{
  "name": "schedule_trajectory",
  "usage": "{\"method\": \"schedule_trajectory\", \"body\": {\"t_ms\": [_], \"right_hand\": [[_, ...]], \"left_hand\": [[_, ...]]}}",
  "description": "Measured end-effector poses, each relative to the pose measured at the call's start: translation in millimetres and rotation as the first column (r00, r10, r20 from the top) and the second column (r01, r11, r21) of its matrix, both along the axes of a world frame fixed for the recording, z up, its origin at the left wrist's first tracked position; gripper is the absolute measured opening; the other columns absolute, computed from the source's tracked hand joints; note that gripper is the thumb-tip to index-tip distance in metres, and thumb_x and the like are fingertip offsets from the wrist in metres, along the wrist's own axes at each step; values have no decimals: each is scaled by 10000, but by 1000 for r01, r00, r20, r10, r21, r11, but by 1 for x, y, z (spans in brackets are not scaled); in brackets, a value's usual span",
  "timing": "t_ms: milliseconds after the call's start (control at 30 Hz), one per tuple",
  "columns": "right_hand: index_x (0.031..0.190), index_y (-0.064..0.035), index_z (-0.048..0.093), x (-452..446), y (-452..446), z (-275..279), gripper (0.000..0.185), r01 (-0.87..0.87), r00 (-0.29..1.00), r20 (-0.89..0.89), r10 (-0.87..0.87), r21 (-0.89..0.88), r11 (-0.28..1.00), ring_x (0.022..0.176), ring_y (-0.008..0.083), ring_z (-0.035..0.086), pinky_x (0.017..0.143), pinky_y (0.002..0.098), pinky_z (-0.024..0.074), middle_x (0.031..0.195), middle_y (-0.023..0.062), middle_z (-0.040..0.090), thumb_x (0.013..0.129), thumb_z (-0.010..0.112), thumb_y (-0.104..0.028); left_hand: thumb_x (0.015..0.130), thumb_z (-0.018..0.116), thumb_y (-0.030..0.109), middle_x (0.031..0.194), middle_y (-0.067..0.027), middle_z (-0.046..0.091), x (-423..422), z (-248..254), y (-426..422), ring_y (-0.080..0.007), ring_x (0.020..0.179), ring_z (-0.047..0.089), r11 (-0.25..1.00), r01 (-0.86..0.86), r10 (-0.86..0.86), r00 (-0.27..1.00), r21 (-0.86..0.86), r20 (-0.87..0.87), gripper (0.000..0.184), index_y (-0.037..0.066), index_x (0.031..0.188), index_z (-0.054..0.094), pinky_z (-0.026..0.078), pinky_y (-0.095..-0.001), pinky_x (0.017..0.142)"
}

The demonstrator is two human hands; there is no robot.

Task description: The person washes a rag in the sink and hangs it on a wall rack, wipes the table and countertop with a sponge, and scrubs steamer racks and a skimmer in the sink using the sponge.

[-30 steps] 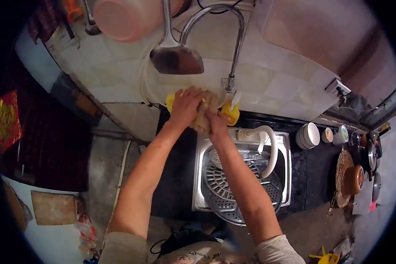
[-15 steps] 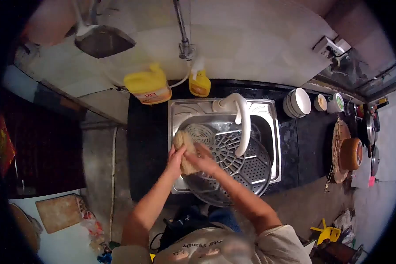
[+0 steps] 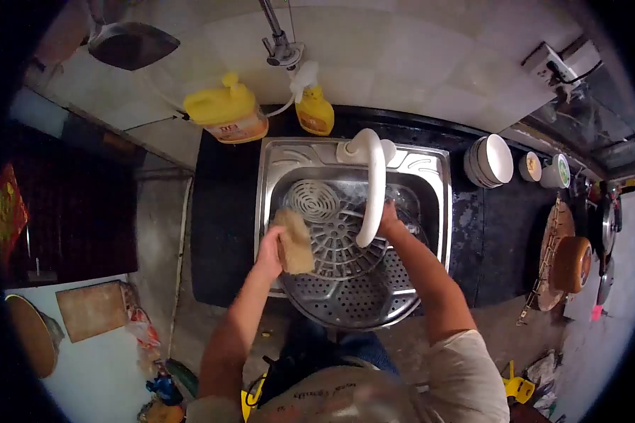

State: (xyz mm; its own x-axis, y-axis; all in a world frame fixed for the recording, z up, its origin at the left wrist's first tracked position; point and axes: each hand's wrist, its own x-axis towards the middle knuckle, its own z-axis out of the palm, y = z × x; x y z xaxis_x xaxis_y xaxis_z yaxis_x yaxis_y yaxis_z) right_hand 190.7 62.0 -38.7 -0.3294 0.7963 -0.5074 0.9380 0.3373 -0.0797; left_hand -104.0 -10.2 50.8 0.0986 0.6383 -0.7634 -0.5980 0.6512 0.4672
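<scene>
A tan, rough block that looks like a loofah sponge [image 3: 295,243] is gripped at its left side by my left hand [image 3: 269,252], above the sink's left edge. My right hand [image 3: 389,221] reaches into the sink just right of the white faucet [image 3: 374,176]; its fingers are partly hidden, and I cannot tell if they hold anything. Below both hands lies a large round perforated metal steamer tray [image 3: 353,299], overhanging the front of the sink. A spoked round rack [image 3: 339,247] rests on it. Further back sits a pale slotted disc [image 3: 313,200].
The steel sink [image 3: 444,204] is set in a black counter [image 3: 222,233]. Behind it stand a yellow jug [image 3: 226,113] and a yellow spray bottle [image 3: 315,114]. Stacked white bowls [image 3: 497,161] are on the right, with an orange-brown pot [image 3: 571,264] beyond.
My right hand has left the sponge and moved right, into the sink beside the faucet. My left hand keeps the sponge. The camera view has shifted slightly.
</scene>
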Motion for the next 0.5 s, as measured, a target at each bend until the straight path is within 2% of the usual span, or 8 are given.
{"method": "schedule_trajectory", "body": {"t_ms": [100, 133, 200, 267, 300, 333, 433, 500], "right_hand": [[1024, -36, 606, 23, -33, -32, 236, -7, 930, -368, 5, -4, 1000, 896, 309, 652, 742, 458, 521, 984, 182, 659, 822, 550, -146], [1026, -31, 592, 23, -39, -15, 227, 113, 868, -434, -242, -302, 947, 820, 283, 649, 667, 415, 518, 922, 177, 652, 834, 541, -141], [1031, -20, 564, 13, -52, 57, 208, 214, 640, -315, -701, -803, 556, 667, 230, 643, 517, 328, 512, 798, 167, 638, 859, 525, -130], [1092, -28, 509, 12, -76, 81, 238, 238, 420, -307, -854, -871, 430, 581, 173, 572, 450, 287, 454, 760, 121, 595, 886, 523, -146], [1123, -32, 482, 13, -90, 84, 258, 235, 298, -290, -909, -901, 364, 539, 145, 536, 416, 267, 426, 741, 99, 573, 900, 523, -155], [1150, -45, 453, 14, -103, 80, 277, 181, 204, -260, -944, -938, 297, 513, 130, 490, 400, 260, 393, 741, 84, 556, 906, 519, -156], [1225, -77, 383, 21, -135, 73, 340, 0, -51, -88, -995, -996, 88, 461, 94, 388, 368, 241, 312, 754, 56, 524, 922, 508, -164], [1264, -91, 356, 29, -152, 90, 372, -120, -178, 86, -980, -991, -65, 460, 82, 369, 370, 229, 282, 781, 60, 527, 931, 501, -171]], "left_hand": [[841, 464, 249, 1138, -89, 593, -3, -14, 14, -256, 1051, 571, 989, -17, 16, 1000, 144, 2, 423, 75, 1222, 522, 463, -393, 908], [830, 517, 225, 1163, -72, 586, 4, -5, 20, -238, 1060, 560, 979, -17, 27, 999, 202, -47, 473, 125, 1292, 495, 407, -362, 973], [837, 515, 221, 1160, -115, 581, 14, -53, 44, -277, 1046, 566, 875, 332, -42, 778, 354, -627, 478, 131, 1305, 484, 428, -373, 947], [839, 512, 205, 1135, -164, 574, 35, -58, 51, -328, 1023, 568, 689, 685, -13, 337, 236, -942, 485, 159, 1320, 467, 452, -398, 910], [838, 510, 191, 1112, -192, 569, 53, -45, 50, -360, 1007, 566, 573, 813, 14, 111, 99, -994, 493, 184, 1328, 457, 466, -418, 886], [826, 526, 189, 1067, -200, 567, 66, -38, 42, -407, 968, 558, 485, 865, -28, 162, 129, -986, 474, 225, 1298, 491, 480, -455, 831], [845, 534, 166, 1126, -166, 559, 103, -20, -2, -374, 980, 565, 291, 931, -68, -207, -218, -976, 301, 154, 1140, 591, 478, -458, 832], [803, 590, 184, 1082, -150, 575, 108, -7, -13, -358, 995, 554, 341, 922, -183, -126, -183, -975, 348, 107, 1143, 583, 468, -447, 847]]}}
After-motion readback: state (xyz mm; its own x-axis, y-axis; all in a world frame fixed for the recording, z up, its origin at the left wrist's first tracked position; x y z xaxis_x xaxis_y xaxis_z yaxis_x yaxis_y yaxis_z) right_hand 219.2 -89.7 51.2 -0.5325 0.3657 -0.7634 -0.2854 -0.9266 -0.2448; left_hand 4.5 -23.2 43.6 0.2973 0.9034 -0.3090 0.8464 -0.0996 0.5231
